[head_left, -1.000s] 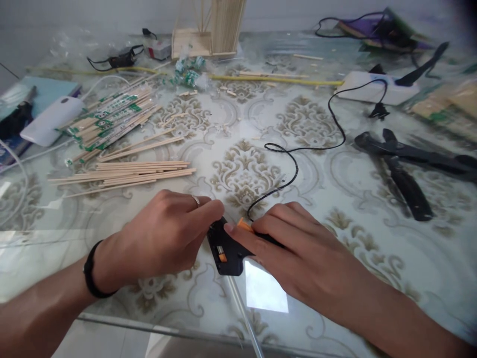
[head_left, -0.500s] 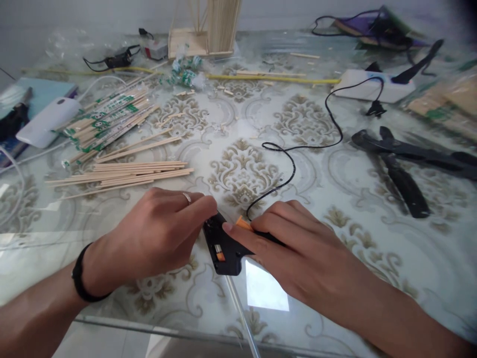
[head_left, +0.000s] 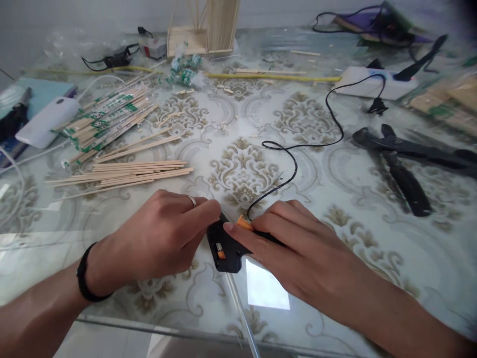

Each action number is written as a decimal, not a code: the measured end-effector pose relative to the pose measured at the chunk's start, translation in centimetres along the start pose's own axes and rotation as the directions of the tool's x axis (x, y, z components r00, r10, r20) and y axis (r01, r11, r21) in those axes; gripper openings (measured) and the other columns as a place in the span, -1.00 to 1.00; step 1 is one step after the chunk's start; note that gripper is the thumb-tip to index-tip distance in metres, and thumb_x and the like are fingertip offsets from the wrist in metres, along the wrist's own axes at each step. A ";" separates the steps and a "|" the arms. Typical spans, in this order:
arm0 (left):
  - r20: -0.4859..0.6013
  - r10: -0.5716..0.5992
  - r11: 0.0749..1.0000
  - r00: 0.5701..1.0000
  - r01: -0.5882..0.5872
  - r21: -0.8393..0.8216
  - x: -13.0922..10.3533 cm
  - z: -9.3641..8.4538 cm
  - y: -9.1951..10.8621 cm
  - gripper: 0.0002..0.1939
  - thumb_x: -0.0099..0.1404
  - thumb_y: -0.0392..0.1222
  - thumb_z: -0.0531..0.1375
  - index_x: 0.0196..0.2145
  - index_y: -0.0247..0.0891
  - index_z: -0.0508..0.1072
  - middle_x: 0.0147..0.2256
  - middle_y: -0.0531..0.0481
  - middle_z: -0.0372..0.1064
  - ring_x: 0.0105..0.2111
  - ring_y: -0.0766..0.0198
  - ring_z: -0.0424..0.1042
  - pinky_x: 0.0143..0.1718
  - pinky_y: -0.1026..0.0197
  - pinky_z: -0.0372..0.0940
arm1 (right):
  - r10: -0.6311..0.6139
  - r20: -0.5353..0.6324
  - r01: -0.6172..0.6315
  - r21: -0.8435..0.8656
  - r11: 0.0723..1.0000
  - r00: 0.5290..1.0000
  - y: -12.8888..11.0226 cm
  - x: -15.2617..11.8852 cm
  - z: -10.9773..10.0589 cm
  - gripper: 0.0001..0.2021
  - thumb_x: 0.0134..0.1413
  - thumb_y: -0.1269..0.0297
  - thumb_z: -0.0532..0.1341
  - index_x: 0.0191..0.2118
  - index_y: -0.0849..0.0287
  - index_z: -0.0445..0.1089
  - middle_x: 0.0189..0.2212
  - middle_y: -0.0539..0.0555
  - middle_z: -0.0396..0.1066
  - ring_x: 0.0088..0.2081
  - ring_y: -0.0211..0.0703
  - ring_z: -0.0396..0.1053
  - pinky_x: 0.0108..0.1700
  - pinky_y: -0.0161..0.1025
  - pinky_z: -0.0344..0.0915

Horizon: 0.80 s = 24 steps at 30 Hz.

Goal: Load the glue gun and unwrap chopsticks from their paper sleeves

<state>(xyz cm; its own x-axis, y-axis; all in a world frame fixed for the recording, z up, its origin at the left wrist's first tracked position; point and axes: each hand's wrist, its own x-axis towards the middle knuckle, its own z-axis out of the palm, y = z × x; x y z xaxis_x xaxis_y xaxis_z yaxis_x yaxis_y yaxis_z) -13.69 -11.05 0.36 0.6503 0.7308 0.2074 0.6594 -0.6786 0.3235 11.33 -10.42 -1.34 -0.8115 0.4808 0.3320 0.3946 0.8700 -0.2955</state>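
Observation:
My right hand (head_left: pixel 298 248) is wrapped round the handle of a black hot glue gun (head_left: pixel 228 256), with its index finger stretched along the body by the orange trigger (head_left: pixel 244 223). A clear glue stick (head_left: pixel 240 313) sticks out of the gun's rear end towards the table's front edge. My left hand (head_left: pixel 167 233) is closed at the gun's far end, a ring on one finger and a black band on the wrist. Its fingertips and whatever they hold are hidden behind the hand.
Loose wooden sticks (head_left: pixel 137 174) and wrapped chopsticks (head_left: pixel 108 117) lie at the left. Black pliers (head_left: pixel 402 154) rest at the right. The gun's black cord (head_left: pixel 294 161) trails near a white power strip (head_left: pixel 376 85). A stick-built structure (head_left: pixel 219 30) stands at the back.
My left hand has shifted slightly to the right along with the front of the glue gun. My right hand keeps its grip and has hardly moved.

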 end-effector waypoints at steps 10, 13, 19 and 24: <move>-0.017 0.009 1.000 1.000 -0.009 0.022 0.1 -0.2 0.0 -0.78 0.36 -0.46 0.08 -0.38 -0.18 0.26 -0.57 0.13 0.20 -0.61 0.31 0.18 -0.52 0.16 -0.02 | 0.010 0.012 -0.011 0.040 0.999 1.000 -0.1 -0.2 0.2 -0.67 0.36 0.53 0.09 0.13 0.32 0.45 -0.38 0.10 0.36 -0.32 -0.04 0.20 -0.27 -0.09 0.19; -0.039 0.002 0.999 0.999 -0.004 -0.047 0.0 -0.2 -0.1 -0.80 0.38 -0.41 0.10 -0.37 -0.17 0.28 -0.59 0.14 0.18 -0.62 0.32 0.18 -0.53 0.18 0.02 | -0.004 0.017 0.003 0.071 0.997 1.000 -0.2 -0.1 0.1 -0.68 0.38 0.51 0.08 0.14 0.34 0.44 -0.35 0.12 0.37 -0.31 -0.05 0.19 -0.25 -0.09 0.19; -0.017 -0.028 0.999 0.999 0.028 0.019 0.2 -0.2 -0.3 -0.76 0.35 -0.46 0.08 -0.39 -0.16 0.24 -0.61 0.14 0.15 -0.63 0.30 0.16 -0.53 0.15 -0.02 | -0.001 0.028 0.000 0.054 0.999 1.000 -0.3 -0.1 0.1 -0.67 0.35 0.54 0.11 0.15 0.37 0.44 -0.34 0.13 0.38 -0.28 -0.03 0.19 -0.24 -0.09 0.20; 0.013 -0.011 0.997 1.000 0.012 -0.078 0.1 -0.3 -0.1 -0.80 0.37 -0.43 0.08 -0.37 -0.16 0.28 -0.59 0.12 0.24 -0.61 0.30 0.21 -0.53 0.20 0.05 | 0.004 0.015 -0.005 0.079 0.997 1.000 -0.3 0.0 0.2 -0.69 0.39 0.51 0.08 0.10 0.33 0.49 -0.40 0.11 0.38 -0.31 -0.05 0.20 -0.28 -0.11 0.19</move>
<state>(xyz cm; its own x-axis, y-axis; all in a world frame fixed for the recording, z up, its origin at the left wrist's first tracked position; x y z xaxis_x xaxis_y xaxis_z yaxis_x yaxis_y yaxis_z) -13.80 -10.92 0.63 0.6478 0.7374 0.1914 0.6358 -0.6617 0.3974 11.14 -10.70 -1.42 -0.8163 0.4823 0.3178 0.3633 0.8565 -0.3666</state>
